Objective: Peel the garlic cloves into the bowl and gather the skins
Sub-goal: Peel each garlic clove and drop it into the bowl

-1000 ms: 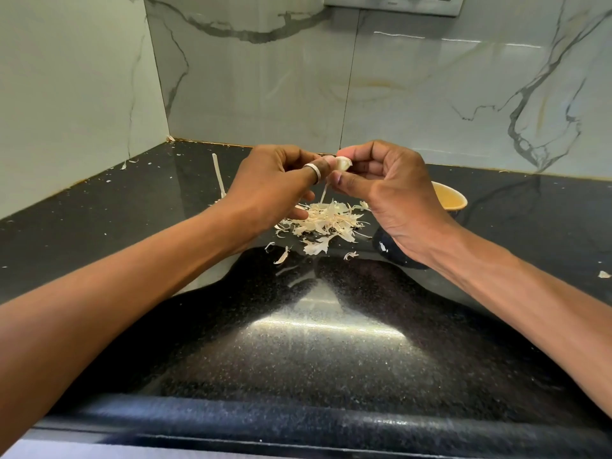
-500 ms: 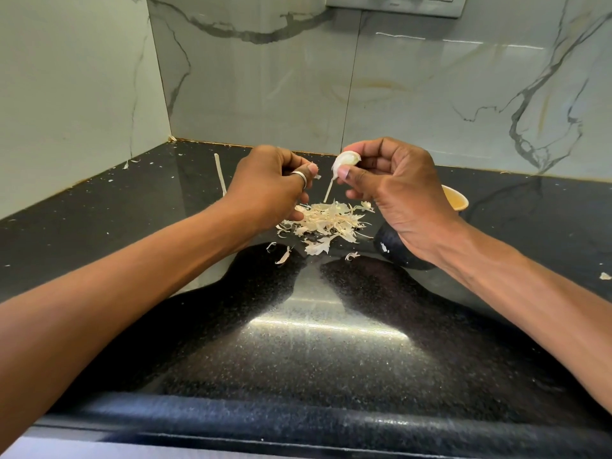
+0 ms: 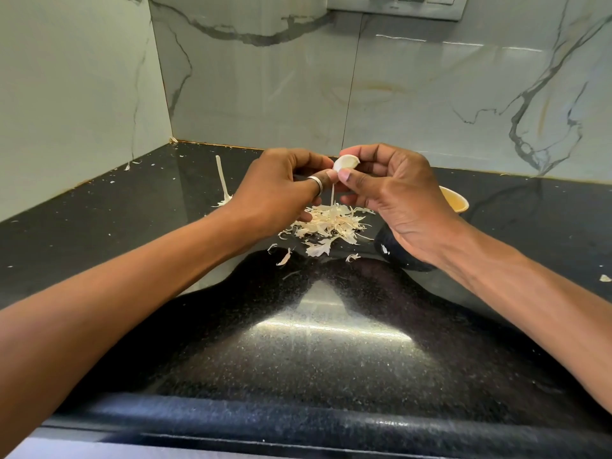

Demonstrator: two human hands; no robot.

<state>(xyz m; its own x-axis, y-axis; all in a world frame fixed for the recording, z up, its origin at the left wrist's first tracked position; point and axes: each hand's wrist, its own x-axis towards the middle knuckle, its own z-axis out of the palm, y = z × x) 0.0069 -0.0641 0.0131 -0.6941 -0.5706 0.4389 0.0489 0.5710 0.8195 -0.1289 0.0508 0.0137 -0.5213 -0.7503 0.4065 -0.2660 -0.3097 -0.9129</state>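
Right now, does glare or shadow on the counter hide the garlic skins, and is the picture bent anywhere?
Head view: glare streaks the glossy black speckled counter in front, arm shadows either side; the pale heap of papery garlic skins lies beyond, sharp; wide-angle bending tilts the marble wall joints.

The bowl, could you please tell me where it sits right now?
In the head view the bowl stands on the counter right of centre, mostly hidden behind the right hand, right of the skin pile.
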